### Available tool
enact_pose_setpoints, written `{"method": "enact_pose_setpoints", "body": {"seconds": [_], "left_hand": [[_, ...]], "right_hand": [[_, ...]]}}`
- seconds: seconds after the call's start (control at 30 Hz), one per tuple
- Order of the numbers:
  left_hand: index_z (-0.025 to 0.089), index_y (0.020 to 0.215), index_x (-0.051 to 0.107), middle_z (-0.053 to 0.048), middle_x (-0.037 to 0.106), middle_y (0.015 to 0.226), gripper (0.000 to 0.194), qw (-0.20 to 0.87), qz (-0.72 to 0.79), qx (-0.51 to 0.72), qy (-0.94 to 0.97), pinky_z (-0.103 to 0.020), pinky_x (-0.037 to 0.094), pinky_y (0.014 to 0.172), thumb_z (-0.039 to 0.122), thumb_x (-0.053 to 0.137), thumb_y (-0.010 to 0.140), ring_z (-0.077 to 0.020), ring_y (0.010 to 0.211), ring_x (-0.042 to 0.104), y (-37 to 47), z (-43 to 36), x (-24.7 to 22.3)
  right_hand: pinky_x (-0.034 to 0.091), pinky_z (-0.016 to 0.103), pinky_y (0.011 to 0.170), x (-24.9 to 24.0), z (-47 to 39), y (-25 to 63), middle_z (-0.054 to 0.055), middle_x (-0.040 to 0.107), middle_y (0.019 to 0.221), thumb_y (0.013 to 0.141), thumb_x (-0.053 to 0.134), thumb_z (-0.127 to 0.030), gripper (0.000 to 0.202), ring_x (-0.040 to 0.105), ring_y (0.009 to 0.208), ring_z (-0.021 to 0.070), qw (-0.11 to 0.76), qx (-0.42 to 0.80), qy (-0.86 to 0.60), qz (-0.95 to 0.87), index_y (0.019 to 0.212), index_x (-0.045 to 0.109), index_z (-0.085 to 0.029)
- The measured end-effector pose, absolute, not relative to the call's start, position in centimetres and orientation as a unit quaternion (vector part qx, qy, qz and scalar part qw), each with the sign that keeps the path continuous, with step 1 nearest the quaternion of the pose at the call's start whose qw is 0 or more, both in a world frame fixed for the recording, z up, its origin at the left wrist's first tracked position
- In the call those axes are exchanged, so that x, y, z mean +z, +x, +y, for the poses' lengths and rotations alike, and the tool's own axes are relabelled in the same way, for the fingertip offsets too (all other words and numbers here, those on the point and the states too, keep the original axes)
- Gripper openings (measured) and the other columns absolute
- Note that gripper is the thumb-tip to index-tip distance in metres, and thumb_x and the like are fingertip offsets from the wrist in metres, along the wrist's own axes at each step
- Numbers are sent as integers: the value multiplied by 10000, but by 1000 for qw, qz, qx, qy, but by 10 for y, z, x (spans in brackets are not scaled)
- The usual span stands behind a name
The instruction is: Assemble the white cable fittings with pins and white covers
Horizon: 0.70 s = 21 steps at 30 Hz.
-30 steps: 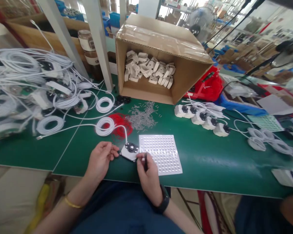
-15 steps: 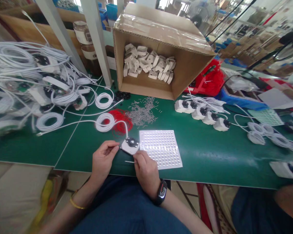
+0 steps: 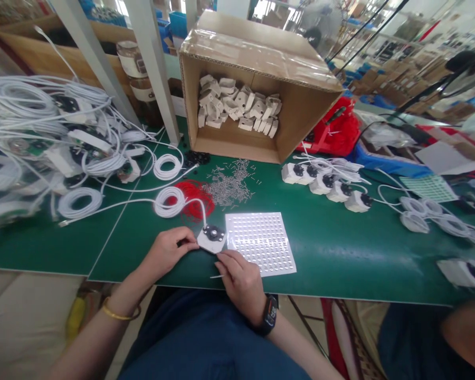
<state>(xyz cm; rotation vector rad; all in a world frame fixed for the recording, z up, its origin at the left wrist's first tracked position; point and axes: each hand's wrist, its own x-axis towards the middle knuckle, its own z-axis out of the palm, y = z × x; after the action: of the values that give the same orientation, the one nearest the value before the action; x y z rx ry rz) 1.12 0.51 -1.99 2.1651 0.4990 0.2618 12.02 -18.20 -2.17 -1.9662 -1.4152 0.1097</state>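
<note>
Two light touches are needed tbh: the white housing point(image 3: 206, 243) kept steady, left grip point(image 3: 174, 248) pinched on its corner, right grip point(image 3: 243, 277) closed round the thin-shafted tool point(image 3: 216, 276).

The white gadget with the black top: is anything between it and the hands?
Nothing visible: the left hand and right hand have fingertips at the edges of the white gadget. A thin rod pokes from the right hand on the near side; the white cable leaves the far side.
</note>
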Motion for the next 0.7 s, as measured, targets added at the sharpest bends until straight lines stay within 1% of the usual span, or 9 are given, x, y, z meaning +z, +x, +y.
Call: {"method": "enact_pose_setpoints", "body": {"seconds": [0.07, 0.13, 0.2, 0.27, 0.33, 0.43, 0.5, 0.6, 0.7], "left_hand": [[187, 691, 579, 18, 615, 676, 127, 455, 208, 78, 862, -239, 438, 613, 290, 624, 749, -128, 630, 563, 13, 6, -20], [192, 804, 553, 28, 583, 684, 218, 446, 263, 103, 849, -238, 440, 571, 332, 672, 686, -125, 590, 538, 10, 9, -19], [184, 960, 511, 11, 564, 746, 364, 375, 385, 190, 822, -257, 449, 552, 405, 638, 701, -131, 566, 524, 5, 17, -16], [158, 1065, 485, -57, 566, 887, 432, 245, 493, 253, 796, -303, 470, 594, 469, 534, 769, -167, 634, 556, 1, 31, -12], [135, 1099, 499, -125, 550, 1020, 467, 141, 528, 227, 807, -358, 480, 681, 495, 462, 805, -236, 793, 586, 1, 49, -8], [128, 1053, 547, -124, 577, 976, 471, 134, 519, 143, 832, -389, 470, 759, 510, 481, 785, -284, 897, 579, 6, 73, -6], [141, 1076, 557, -101, 578, 947, 487, 169, 510, 131, 833, -378, 472, 760, 521, 481, 782, -256, 843, 589, 7, 85, -8], [178, 1186, 529, -80, 537, 956, 567, 201, 456, 117, 859, -372, 480, 746, 561, 481, 772, -210, 747, 579, 1, 97, -13], [175, 1100, 578, -88, 486, 1048, 561, 215, 384, 125, 889, -355, 498, 723, 577, 564, 709, -169, 699, 558, -12, 105, -20]], "right_hand": [[531, 290, 736, -16, -180, 123, 98, 627, 1073, 890, 500, -255, 239, 622, 936, 197, 344, 49, -784, -514, 1112, 560, -186], [534, 338, 763, -9, -174, 128, 136, 537, 1234, 837, 580, -343, 464, 581, 1042, 251, 314, 65, -812, -487, 1252, 457, -174], [532, 377, 769, -1, -166, 134, 161, 433, 1351, 766, 651, -427, 749, 559, 1077, 296, 260, 93, -832, -481, 1373, 300, -166], [531, 387, 743, 6, -156, 140, 162, 415, 1366, 736, 674, -449, 857, 591, 1011, 303, 194, 123, -838, -496, 1410, 223, -175], [526, 372, 701, 11, -146, 143, 144, 482, 1299, 753, 665, -402, 782, 624, 914, 279, 142, 137, -835, -514, 1386, 264, -178], [508, 337, 643, 17, -136, 142, 100, 565, 1157, 777, 641, -318, 576, 633, 827, 247, 112, 136, -836, -520, 1276, 385, -186], [495, 325, 616, 19, -133, 141, 78, 582, 1092, 775, 641, -305, 500, 633, 793, 237, 110, 132, -839, -516, 1212, 421, -199], [486, 325, 603, 20, -133, 141, 67, 582, 1062, 767, 652, -314, 497, 632, 775, 237, 116, 126, -837, -520, 1191, 418, -200], [487, 329, 606, 16, -135, 142, 67, 579, 1068, 768, 652, -327, 510, 631, 774, 237, 131, 119, -834, -523, 1197, 407, -199]]}}
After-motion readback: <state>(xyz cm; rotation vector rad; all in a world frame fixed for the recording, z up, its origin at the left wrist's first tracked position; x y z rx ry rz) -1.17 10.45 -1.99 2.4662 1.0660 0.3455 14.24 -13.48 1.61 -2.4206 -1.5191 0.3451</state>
